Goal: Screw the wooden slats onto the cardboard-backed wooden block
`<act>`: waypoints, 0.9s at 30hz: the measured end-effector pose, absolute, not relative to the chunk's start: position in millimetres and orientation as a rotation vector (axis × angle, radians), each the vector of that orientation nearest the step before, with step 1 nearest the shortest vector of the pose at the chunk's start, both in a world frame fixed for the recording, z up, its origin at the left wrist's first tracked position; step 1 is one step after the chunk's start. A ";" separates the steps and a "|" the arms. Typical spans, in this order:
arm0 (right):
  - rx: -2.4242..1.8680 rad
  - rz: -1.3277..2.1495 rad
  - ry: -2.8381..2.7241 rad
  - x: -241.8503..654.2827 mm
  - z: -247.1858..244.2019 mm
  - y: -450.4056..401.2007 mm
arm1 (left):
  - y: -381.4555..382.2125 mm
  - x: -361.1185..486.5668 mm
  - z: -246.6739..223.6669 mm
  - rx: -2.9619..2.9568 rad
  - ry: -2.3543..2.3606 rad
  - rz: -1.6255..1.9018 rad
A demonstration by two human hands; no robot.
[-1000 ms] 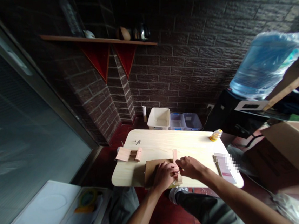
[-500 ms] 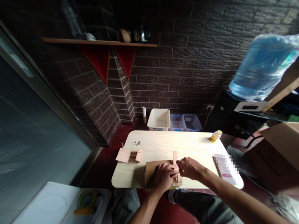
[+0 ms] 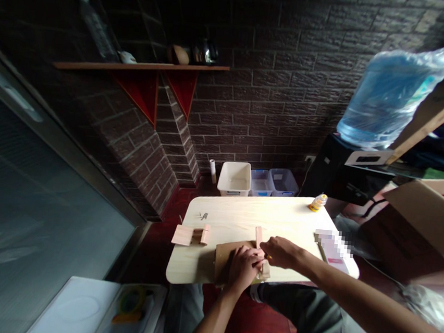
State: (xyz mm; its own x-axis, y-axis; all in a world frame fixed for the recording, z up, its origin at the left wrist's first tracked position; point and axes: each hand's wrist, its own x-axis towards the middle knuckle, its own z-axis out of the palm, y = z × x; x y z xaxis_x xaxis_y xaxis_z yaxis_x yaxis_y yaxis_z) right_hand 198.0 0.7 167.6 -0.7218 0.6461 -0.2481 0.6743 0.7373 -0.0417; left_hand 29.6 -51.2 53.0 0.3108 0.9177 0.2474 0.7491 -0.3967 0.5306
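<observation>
Nearest the body, my left hand (image 3: 244, 265) lies over a brown block (image 3: 224, 256) at the near edge of the table (image 3: 237, 212), fingers bent and bearing down. Whether they also pinch a part cannot be told; the undersides are hidden. My right hand (image 3: 282, 252) is closed in a fist, fingertips wrapped around a small orange item (image 3: 268, 256); the rest of it is concealed, so its type is not confirmed. The fists meet beside the upright wooden strip (image 3: 259, 235), with a short wooden piece (image 3: 265, 270) just below.

Change noted: the view has shifted slightly and the orange item shows more plainly than half a second earlier. Both hands have stayed at the same joint, so I judge the work to be fine handling at one point, with the left steadying and the right manipulating.

Further out, a wooden assembly (image 3: 183, 234) rests at the table's left end, apart from my hands. Beyond it lie small dark fasteners (image 3: 204, 216). To the right is a flat packet (image 3: 333, 256); a bottle with a yellow base (image 3: 316, 203) stands near the far right corner. Past the table, a white bin (image 3: 234, 178) sits before the brick wall (image 3: 258, 112).
</observation>
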 end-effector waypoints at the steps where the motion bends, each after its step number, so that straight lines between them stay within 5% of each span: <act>1: 1.044 -0.186 2.700 197.4 169.1 3.0 | -50.7 29.6 52.4 2.262 1.501 0.745; 27: 1.196 -0.287 2.653 195.7 145.1 11.2 | -47.0 29.4 47.6 2.267 1.492 0.746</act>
State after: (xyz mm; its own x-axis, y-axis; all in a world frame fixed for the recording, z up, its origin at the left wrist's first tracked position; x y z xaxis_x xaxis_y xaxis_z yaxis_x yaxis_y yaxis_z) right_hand 195.7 11.2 145.1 -0.6458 0.7125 -0.2744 0.7546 0.6503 -0.0876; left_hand 29.4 -47.0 47.6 0.3158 0.9165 0.2456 0.7462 -0.3998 0.5323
